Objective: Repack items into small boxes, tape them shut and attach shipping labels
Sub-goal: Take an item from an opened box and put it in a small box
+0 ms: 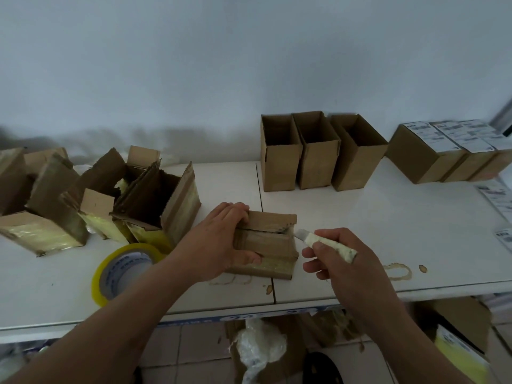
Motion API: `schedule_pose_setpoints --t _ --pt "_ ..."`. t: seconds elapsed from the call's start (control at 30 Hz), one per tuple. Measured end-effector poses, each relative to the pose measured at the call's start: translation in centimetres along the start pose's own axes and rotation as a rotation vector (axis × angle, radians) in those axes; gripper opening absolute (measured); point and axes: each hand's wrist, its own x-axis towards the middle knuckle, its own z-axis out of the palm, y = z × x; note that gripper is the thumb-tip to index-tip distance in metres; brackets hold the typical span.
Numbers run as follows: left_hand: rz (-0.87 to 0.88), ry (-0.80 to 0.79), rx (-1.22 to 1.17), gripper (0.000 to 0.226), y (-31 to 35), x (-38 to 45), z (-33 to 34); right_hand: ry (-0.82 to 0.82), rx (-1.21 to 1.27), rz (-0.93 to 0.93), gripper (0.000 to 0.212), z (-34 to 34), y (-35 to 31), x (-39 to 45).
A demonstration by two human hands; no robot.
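Matt brown corrugated cardboard box wears glossy yellowish tape; the smooth white table is stained; the knife's metal blade gleams.

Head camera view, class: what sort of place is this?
Probably a small parcel-packing station: open empty boxes stand on the white table, sealed boxes carry shipping labels, and a tape roll lies nearby.

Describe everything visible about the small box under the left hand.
The small box is brown corrugated cardboard, lying near the table's front edge. Glossy tape covers its top seam and yellowish tape its near side. The top looks partly slit, one flap lifting slightly. The left hand grips its left end. The knife's blade tip, held by the right hand, meets its upper right corner.
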Motion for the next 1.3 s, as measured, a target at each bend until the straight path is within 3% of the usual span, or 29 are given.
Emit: schedule_pose_setpoints --t 0.27,0.43,0.67,1.03,1.3 --pt "-0.038 0.001 -0.069 0.084 0.0 0.0 0.0 -0.06 -0.003 0.027 0.01 -2.1 -0.4 -0.5" --pt "-0.132 -0.037 -0.394 0.115 -0.7 -0.1 -0.7 -0.155 -0.065 -0.158 0.011 -2.8 -2.4 0.4" --pt "-0.21 -0.128 -0.505 0.119 -2.7 -0.4 -1.8 -0.276 -0.273 -0.375 0.01 1.6 -4.1 3.1" --pt "-0.16 -0.202 -0.547 0.126 -4.0 -0.5 -1.9 -0.357 -0.391 -0.414 0.012 6.2 -4.1 5.4" --pt "-0.168 -0.206 -0.578 0.126 -4.5 -0.4 -1.7 -0.344 -0.463 -0.581 0.011 7.2 -3.8 5.9"
